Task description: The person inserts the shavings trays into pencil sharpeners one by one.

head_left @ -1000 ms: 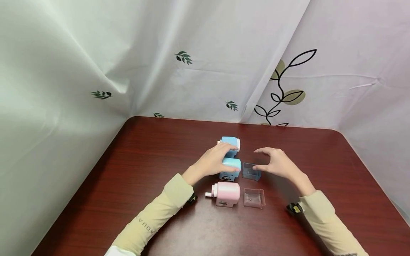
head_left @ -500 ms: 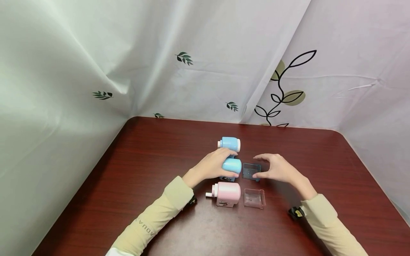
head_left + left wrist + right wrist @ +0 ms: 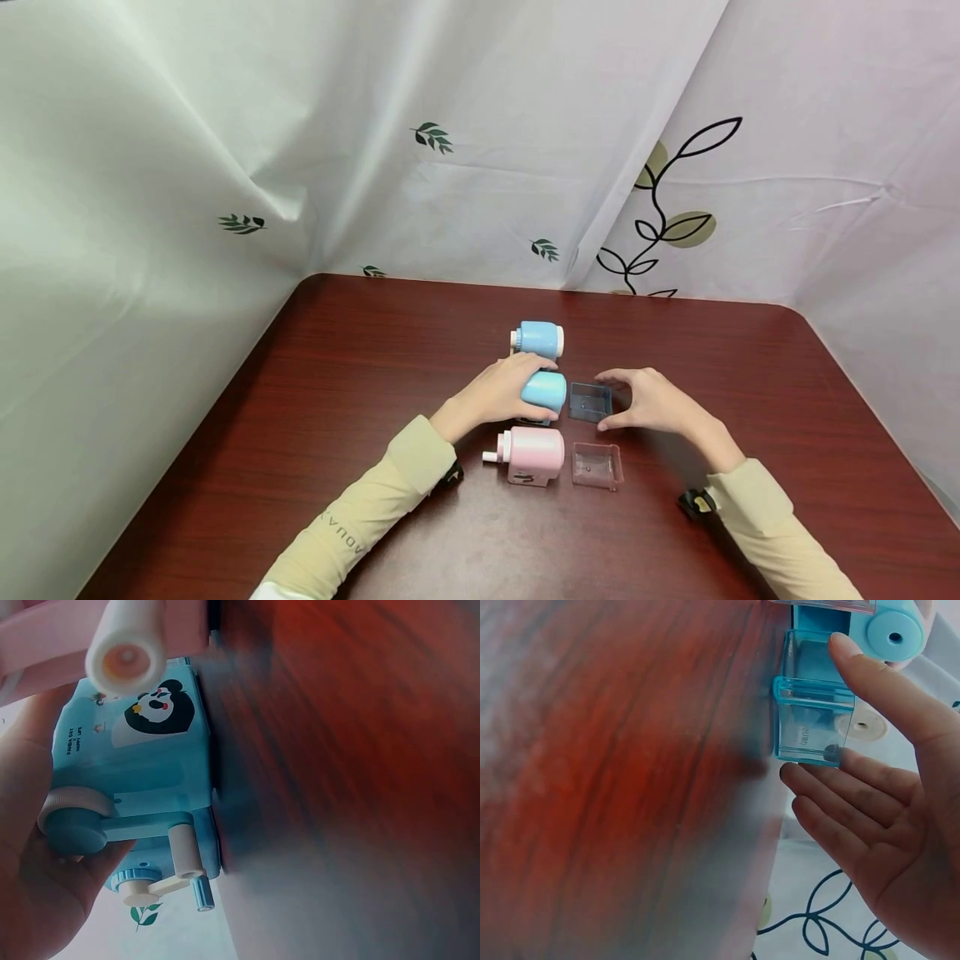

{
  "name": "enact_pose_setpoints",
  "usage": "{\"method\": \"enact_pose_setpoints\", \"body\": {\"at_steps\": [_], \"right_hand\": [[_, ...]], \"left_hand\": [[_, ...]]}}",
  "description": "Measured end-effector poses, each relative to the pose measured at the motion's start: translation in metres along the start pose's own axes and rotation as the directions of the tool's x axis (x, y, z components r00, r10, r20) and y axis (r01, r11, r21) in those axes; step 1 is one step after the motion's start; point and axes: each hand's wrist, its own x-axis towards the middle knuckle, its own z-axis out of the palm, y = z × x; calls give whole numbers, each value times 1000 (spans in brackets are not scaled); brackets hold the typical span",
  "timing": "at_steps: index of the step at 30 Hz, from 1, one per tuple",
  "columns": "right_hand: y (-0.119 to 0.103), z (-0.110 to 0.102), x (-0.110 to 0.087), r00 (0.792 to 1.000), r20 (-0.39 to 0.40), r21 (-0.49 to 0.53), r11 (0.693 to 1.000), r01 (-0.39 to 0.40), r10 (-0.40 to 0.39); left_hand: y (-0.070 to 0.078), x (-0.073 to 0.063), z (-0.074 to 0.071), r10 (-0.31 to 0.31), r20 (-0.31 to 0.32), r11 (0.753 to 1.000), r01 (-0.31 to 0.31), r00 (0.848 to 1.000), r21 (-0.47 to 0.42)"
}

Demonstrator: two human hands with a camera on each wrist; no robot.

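My left hand (image 3: pixel 491 396) grips the turquoise crank pencil sharpener (image 3: pixel 545 390), thumb on the near side and fingers on the far side. In the left wrist view, its panda print and crank handle (image 3: pixel 185 851) show. To the right, a see-through blue shavings drawer (image 3: pixel 590 402) lies on the table, apart from the sharpener's body. Around this drawer's right end my right hand (image 3: pixel 652 404) is spread, thumb near and fingers far. The right wrist view has the thumb and fingertips close beside the drawer (image 3: pixel 810 731); whether they touch it I cannot tell.
A pink crank sharpener (image 3: pixel 536 450) stands nearer me, with a clear pinkish drawer (image 3: pixel 596 465) to its right. Behind the turquoise one stands a blue sharpener (image 3: pixel 538 337). Printed white curtains (image 3: pixel 480 192) border the dark red table (image 3: pixel 390 333).
Both hands have shifted slightly toward me. My right hand has come down around the blue drawer's right end, and my left hand has settled lower on the turquoise sharpener.
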Motion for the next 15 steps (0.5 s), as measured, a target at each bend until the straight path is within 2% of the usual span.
{"method": "enact_pose_setpoints", "body": {"at_steps": [10,15], "right_hand": [[-1,4,-1,1000,-2,-3,1000,24,-24],[-1,4,0,1000,-10,-8,1000,17,-17]], "left_hand": [[0,-1,0,3,18,1000,-3,1000,-23],[-1,0,0,7,21,1000,-6,1000,-7]]}}
